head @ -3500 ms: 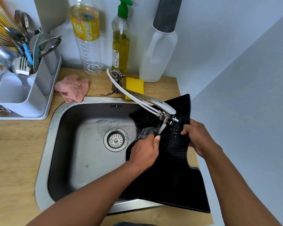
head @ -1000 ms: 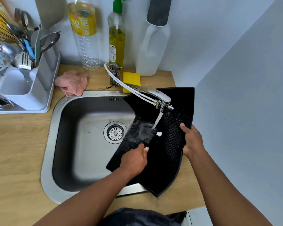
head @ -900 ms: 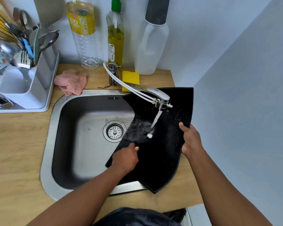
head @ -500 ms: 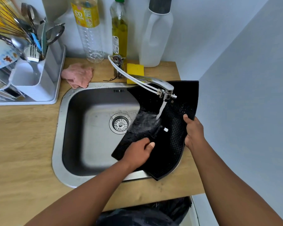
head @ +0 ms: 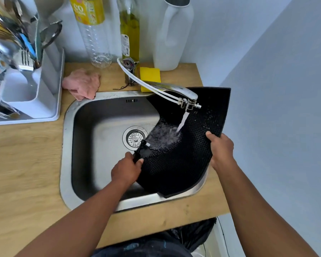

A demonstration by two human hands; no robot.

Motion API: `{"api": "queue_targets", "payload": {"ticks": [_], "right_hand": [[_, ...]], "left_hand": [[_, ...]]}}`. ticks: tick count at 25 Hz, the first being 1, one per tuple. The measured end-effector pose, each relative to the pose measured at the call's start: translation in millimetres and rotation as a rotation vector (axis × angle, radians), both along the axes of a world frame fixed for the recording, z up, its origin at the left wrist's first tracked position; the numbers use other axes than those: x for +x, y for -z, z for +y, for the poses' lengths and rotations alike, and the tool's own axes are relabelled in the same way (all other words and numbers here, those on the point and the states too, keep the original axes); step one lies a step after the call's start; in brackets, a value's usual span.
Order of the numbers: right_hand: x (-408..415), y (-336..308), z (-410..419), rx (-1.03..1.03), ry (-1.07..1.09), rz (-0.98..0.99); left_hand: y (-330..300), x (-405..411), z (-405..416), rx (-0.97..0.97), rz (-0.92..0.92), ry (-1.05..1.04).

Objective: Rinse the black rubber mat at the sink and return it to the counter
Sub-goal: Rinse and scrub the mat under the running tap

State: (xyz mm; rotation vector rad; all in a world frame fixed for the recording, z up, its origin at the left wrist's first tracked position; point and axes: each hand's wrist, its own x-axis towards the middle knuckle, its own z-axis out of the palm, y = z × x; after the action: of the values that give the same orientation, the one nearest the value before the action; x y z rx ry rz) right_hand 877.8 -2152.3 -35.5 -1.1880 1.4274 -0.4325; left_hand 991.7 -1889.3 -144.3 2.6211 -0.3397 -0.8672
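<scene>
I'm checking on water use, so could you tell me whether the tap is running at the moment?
On: a white stream falls from the faucet spout onto the black mat, splashing there.

black studded mat (head: 178, 164), yellow sponge (head: 149, 75), pink cloth (head: 81, 84)

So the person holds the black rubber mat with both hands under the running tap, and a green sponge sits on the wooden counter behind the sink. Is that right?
Nearly. The sponge behind the steel sink is yellow, not green, as the head view shows. The rest holds: the left hand and right hand both grip the black rubber mat under the running tap, and the sponge sits on the wooden counter.
</scene>
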Motion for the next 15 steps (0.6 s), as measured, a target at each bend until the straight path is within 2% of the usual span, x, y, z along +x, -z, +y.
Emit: {"api": "queue_targets", "payload": {"ticks": [3, 6, 8, 10, 12, 15], "right_hand": [[11.5, -35.6, -22.6, -0.359, -0.269, 0.311], [44.6, -74.0, -43.6, -0.673, -0.432, 0.258], [68.1, -91.9, -53.6, -0.740, -0.583, 0.266], [79.8, -95.6, -62.6, -0.760, -0.689, 0.354], [69.8, -89.0, -70.0, -0.775, -0.630, 0.399], [19.5, -69.2, -66.0, -0.731, -0.437, 0.434]], "left_hand": [[5.8, 13.2, 2.3, 0.057, 0.013, 0.079], [10.9, 36.5, 0.5, 0.087, 0.064, 0.118], [13.3, 47.5, -5.5, 0.107, 0.084, 0.144], [15.6, 53.8, -10.7, 0.101, 0.088, 0.154], [16.4, 61.2, -11.8, 0.073, 0.043, 0.159], [13.5, 93.6, -9.0, 0.038, -0.167, 0.174]]}}
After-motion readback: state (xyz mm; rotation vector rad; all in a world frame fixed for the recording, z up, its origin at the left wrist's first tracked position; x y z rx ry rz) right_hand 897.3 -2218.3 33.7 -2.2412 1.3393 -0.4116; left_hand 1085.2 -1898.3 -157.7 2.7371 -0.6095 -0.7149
